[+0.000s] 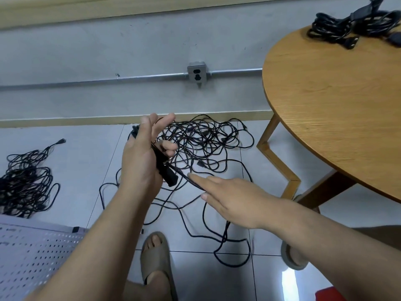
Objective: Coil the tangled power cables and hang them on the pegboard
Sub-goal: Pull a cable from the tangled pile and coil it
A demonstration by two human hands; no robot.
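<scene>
A tangle of black power cables [201,140] lies on the tiled floor by the wall. My left hand [143,155] holds up a black plug end [166,170] of one cable, with ring and little fingers curled round it and the other fingers spread. My right hand [230,198] reaches across with fingers extended, pinching the cable just below the plug between thumb and fingers. That cable trails down in loose loops [225,237] on the floor. A white pegboard [32,253] lies at the lower left.
A second heap of black cables [26,183] lies on the floor at left. A round wooden table [334,101] stands at right with coiled cables [355,25] on it. A wall socket [197,73] sits on a metal conduit. My sandalled feet [156,261] are below.
</scene>
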